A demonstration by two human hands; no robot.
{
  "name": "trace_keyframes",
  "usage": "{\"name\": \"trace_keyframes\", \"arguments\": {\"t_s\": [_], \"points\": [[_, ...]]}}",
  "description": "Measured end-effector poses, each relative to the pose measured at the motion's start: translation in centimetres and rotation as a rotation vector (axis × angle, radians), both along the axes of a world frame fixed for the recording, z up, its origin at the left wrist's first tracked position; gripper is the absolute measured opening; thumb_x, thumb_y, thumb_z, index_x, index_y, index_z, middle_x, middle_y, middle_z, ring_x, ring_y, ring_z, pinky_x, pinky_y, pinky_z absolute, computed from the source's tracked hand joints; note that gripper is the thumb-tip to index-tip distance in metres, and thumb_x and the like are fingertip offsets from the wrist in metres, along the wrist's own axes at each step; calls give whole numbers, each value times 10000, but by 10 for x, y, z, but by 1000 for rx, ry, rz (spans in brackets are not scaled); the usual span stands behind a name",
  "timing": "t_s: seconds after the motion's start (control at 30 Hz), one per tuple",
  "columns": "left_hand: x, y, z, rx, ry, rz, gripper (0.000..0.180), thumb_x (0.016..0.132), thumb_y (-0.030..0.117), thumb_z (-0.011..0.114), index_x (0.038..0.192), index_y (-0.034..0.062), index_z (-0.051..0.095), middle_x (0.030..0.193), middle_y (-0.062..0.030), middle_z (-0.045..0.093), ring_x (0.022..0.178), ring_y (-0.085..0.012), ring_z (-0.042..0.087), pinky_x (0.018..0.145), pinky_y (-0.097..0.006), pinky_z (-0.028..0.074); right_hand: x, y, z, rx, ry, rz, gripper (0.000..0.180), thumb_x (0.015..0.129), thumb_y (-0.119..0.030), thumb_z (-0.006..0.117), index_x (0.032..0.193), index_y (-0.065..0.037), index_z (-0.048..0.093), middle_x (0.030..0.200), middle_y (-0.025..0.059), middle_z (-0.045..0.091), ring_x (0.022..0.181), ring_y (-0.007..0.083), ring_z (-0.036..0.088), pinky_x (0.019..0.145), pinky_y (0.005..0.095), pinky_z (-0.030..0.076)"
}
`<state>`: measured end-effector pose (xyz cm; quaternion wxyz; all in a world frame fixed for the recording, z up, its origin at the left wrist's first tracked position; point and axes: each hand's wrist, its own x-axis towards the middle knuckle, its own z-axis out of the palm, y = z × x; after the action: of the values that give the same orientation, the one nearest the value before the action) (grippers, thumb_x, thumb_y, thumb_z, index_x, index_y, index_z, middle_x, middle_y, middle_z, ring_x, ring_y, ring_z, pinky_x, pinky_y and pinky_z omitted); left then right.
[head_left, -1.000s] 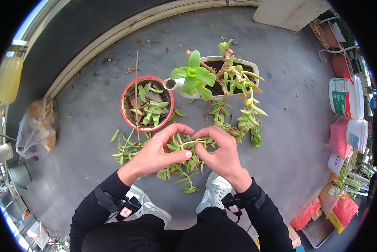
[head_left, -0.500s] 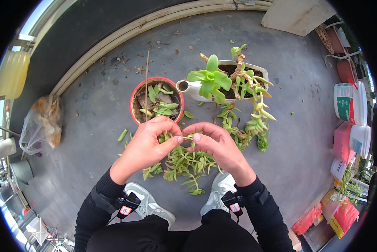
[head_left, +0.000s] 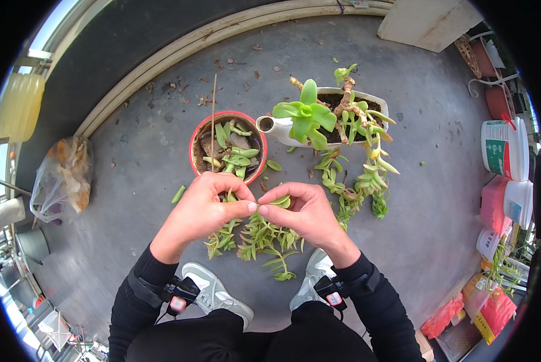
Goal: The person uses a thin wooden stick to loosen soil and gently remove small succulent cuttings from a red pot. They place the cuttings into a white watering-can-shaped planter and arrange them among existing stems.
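My left hand (head_left: 199, 210) and my right hand (head_left: 309, 216) meet at their fingertips, both pinching a thin succulent cutting (head_left: 281, 202). Its green leaves show under my right fingers; the rest is mostly hidden. Below my hands lies a pile of succulent cuttings (head_left: 264, 235) on the floor. Just beyond my left hand stands a round pot with a red rim (head_left: 193, 158), holding loose leaves, stones and an upright thin stick (head_left: 213, 120). Farther right, a white planter (head_left: 376, 99) holds a woody-stemmed succulent (head_left: 307, 113) whose shoots trail over its near side.
A grey floor (head_left: 131, 241) lies around me, with dry leaf bits at the far side. To the left sits a clear plastic bag (head_left: 62, 181) of orange-brown contents. White tubs (head_left: 503, 148) and a red bag (head_left: 442, 317) line the right side. My shoes (head_left: 219, 295) are close to the pile.
My hands have drawn together until their fingertips touch. The cutting's stem, stretched between them before, is now mostly covered by my fingers. The whole view has shifted slightly.
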<state>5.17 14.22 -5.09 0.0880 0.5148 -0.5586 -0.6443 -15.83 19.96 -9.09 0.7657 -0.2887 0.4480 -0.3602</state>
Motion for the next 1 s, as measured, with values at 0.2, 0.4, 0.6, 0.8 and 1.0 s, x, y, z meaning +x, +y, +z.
{"name": "trace_keyframes", "arguments": {"t_s": [0.2,0.4,0.6,0.8,1.0], "points": [[5,-2,1,117,34,54,127,821,111,773,832,-3,718,775,-11,677,745,-75,592,681,-248,449,-14,2,-3,84,41,22,232,867,-99,775,1075,-8,733,862,-5,715,728,27,617,653,188,497],[8,-2,-2,204,59,126,98,814,83,761,834,-4,720,786,-16,691,744,-86,606,701,-253,465,-11,10,-16,103,-124,-62,230,870,-89,771,1078,1,729,827,8,690,710,55,599,634,203,479],[35,-12,1,103,25,191,112,797,93,772,829,3,713,790,3,667,764,-77,563,722,-241,422,-53,7,-19,166,18,-214,279,857,-91,782,1112,0,714,886,60,703,720,99,608,655,236,500],[31,-12,4,0,45,77,132,805,111,782,842,1,721,835,-16,664,821,-99,577,779,-258,425,-40,9,-12,-612,767,142,310,852,-138,771,1151,-62,734,1074,98,723,958,182,676,849,295,530],[21,-9,11,-221,-37,-19,115,799,118,784,849,27,734,768,-14,645,698,-92,537,613,-274,391,-11,-6,7,-386,400,-26,248,887,-143,729,1114,-42,733,1112,116,714,981,193,682,858,308,528]]}}
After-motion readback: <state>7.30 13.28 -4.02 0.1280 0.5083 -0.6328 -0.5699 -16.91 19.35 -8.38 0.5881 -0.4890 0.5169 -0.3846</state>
